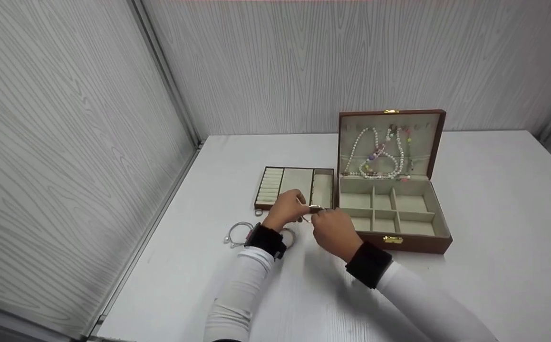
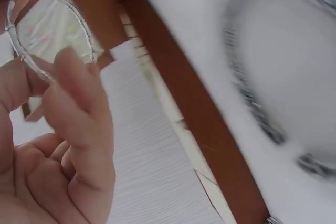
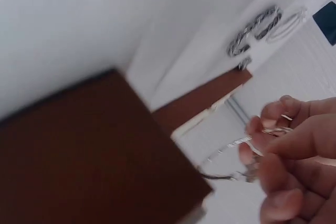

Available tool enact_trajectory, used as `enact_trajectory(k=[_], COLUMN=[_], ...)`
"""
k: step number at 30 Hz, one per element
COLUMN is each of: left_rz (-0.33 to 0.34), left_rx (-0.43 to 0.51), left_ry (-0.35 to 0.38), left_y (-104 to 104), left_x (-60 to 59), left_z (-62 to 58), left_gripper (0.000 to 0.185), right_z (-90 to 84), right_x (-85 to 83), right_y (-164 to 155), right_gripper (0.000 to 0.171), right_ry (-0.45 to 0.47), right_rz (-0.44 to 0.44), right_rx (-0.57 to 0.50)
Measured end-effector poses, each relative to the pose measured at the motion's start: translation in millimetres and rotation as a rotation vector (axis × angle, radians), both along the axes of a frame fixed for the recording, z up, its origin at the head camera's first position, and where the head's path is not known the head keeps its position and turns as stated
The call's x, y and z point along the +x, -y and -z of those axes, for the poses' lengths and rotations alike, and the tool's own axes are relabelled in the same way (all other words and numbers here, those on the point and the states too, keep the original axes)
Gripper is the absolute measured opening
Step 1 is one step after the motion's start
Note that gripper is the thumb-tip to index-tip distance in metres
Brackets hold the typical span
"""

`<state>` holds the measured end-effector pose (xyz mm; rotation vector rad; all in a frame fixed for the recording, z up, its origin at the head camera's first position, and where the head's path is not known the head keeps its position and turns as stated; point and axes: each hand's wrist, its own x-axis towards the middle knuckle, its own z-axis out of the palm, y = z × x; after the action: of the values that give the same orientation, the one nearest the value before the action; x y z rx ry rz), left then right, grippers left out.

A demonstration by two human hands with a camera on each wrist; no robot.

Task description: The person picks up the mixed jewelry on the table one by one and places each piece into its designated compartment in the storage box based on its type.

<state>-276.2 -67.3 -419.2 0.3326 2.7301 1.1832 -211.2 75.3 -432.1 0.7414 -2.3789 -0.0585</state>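
A thin silver bangle (image 2: 83, 19) is held up between both hands, over the front edge of a small brown jewellery tray (image 1: 298, 179). My left hand (image 1: 285, 208) pinches one side of it between thumb and fingers. With its fingertips, my right hand (image 1: 334, 232) grips the other side; in the right wrist view the bangle (image 3: 226, 148) is partly hidden behind the fingers. Under my left wrist a thick silver cuff bracelet (image 2: 244, 93) lies on the table. Left of that wrist is a thin bracelet (image 1: 238, 227) with small charms.
To the right stands an open brown jewellery box (image 1: 413, 243) with several compartments. Beaded necklaces (image 1: 401, 154) hang inside its raised lid. A ring (image 1: 258, 212) lies at the tray's front left corner. Patterned panels (image 1: 265, 66) rise behind the white table (image 1: 180, 266) and along its left side.
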Motion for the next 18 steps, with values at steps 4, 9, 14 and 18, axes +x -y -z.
enact_trajectory(k=[4, 9, 14, 18], left_rz=[0.007, 0.048, 0.106, 0.162], left_rx=[0.173, 0.282, 0.315, 0.341], left_ry=[0.02, 0.054, 0.104, 0.143], left_y=[-15.9, -42.9, -68.9, -87.5], left_x=[-0.6, -0.6, 1.8, 7.3], left_z=[-8.6, -7.1, -1.9, 0.7], left_gripper=[0.01, 0.012, 0.025, 0.028], right_z=[-13.7, -19.6, -19.6, -18.2], right_x=[-0.8, -3.1, -3.3, -2.4], right_y=[-24.9, -61.2, -92.1, -115.4], right_gripper=[0.015, 0.011, 0.006, 0.005], right_ry=[-0.119, -0.215, -0.222, -0.21], right_rz=[-0.022, -0.01, 0.016, 0.066], right_rx=[0.002, 0.039, 0.04, 0.019])
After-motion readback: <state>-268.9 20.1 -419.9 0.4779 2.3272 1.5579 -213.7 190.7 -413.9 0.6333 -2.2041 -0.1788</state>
